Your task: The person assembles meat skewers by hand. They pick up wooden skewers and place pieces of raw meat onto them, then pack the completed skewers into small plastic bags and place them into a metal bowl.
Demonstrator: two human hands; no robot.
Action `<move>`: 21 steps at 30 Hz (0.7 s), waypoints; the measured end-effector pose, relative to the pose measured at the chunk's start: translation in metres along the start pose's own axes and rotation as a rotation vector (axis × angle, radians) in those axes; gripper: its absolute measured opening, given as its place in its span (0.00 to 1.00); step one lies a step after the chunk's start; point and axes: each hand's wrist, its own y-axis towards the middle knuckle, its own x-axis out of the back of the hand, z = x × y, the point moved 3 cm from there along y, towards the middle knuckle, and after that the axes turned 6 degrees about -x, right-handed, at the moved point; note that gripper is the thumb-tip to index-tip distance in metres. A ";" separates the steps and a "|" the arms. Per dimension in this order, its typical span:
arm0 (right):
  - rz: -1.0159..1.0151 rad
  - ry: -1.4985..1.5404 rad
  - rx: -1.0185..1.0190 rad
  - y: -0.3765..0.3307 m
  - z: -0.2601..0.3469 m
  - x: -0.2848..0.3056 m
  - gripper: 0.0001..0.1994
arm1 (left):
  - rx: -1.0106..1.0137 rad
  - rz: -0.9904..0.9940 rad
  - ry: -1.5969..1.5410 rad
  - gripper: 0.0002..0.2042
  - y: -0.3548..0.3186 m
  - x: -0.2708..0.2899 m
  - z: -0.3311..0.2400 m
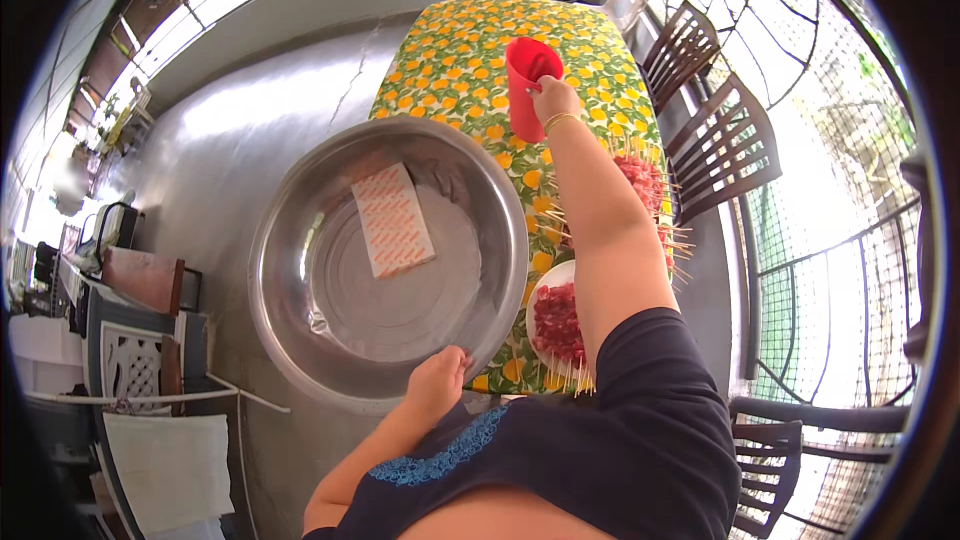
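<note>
**Red pitcher in the right hand, metal basin at the left hand**

The red pitcher is over the counter, at one o'clock from the basin's centre; whether it touches the surface, I cannot tell. The right hand grips it on its three-o'clock side, fingers curled closed at the handle, which they mostly hide. The left hand is at the basin's five o'clock, its fingers pinching the rim.

Inside the wide basin, toward twelve o'clock, lies a white packet with orange markings. At about four o'clock from the basin's centre, a white plate carries skewered red meat; more skewers lie at two o'clock, partly behind the right forearm.

The counter's covering shows orange fruit and green leaves. Farther out, slatted brown chairs stand at the view's two o'clock.
</note>
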 end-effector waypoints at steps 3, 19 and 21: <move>0.060 -0.015 -0.030 0.014 -0.010 -0.014 0.19 | 0.224 0.029 0.019 0.03 -0.003 0.005 0.008; 0.604 0.191 -0.244 -0.305 -0.012 0.041 0.32 | 0.116 -0.144 0.085 0.06 -0.030 0.018 0.007; 0.567 0.261 -0.238 -0.306 -0.022 0.042 0.27 | 0.107 -0.112 0.074 0.05 -0.029 0.016 -0.001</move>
